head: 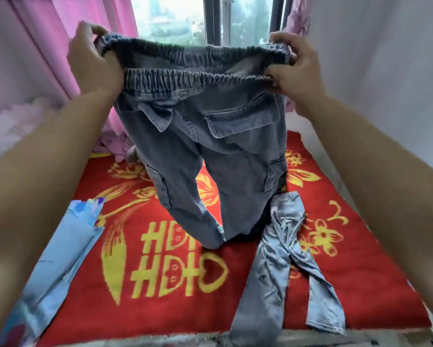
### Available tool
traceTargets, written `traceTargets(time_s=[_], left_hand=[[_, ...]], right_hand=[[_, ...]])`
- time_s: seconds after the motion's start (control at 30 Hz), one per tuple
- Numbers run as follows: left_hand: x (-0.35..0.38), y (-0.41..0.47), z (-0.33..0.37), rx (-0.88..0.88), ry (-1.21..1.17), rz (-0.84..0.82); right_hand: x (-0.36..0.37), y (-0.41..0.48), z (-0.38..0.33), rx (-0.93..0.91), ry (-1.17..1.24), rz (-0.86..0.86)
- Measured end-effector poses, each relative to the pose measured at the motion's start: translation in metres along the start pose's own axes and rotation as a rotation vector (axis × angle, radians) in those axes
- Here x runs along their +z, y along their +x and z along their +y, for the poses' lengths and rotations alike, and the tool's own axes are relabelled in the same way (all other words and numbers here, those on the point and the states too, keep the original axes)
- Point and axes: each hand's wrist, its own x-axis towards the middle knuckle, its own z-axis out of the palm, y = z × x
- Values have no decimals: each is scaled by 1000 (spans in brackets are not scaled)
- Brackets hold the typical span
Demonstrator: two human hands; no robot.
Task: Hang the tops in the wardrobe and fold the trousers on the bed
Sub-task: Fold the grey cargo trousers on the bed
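Both hands, left hand and right hand, are gripping the jeans by the waistband. Legs are hanging straight down, hems touching the bed.

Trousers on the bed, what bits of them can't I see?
Head view only.
- Held trousers: far side faces away; cuffs crumpled on the blanket.
- Pale jeans: one leg runs off the bottom edge.
- Dark cloth: mostly hidden behind the held trousers.
- Blue cloth: blurred, cut off at the left and bottom edges.
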Motion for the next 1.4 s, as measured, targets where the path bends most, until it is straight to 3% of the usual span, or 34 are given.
traceTargets(time_s=[0.2,0.3,0.43,0.57,0.63,0.77,0.87,1.03,1.13,1.2,1.27,1.33,1.4], left_hand=[[-45,-83,-137,-247,186,-322],[-63,-136,-195,-425,249,-492],[-86,-176,-237,-475,332,-665],[-108,-185,-251,-549,309,-788],[-115,-186,-250,-534,220,-854],[-122,-179,-237,-361,310,-1002],[-119,-177,-230,-240,339,-1030],[-116,-188,-219,101,568,-1070],[-114,-191,-219,31,400,-925],[-108,-191,-214,-15,279,-745],[-98,-187,-203,-6,239,-632],[-87,-179,-190,22,216,-595],[-76,-171,-179,58,189,-593]], right_hand=[[82,-107,66,338,-456,-17],[93,-163,108,482,-714,-140],[102,-207,129,633,-845,-272],[121,-218,125,906,-647,-375],[126,-216,118,948,-569,-412],[133,-206,103,918,-199,-211],[135,-197,100,876,18,-112],[126,-186,104,789,148,44],[113,-185,114,696,104,40],[105,-189,124,614,-113,-80],[99,-194,132,530,-469,-331],[98,-196,138,506,-696,-555],[102,-196,143,491,-855,-653]])
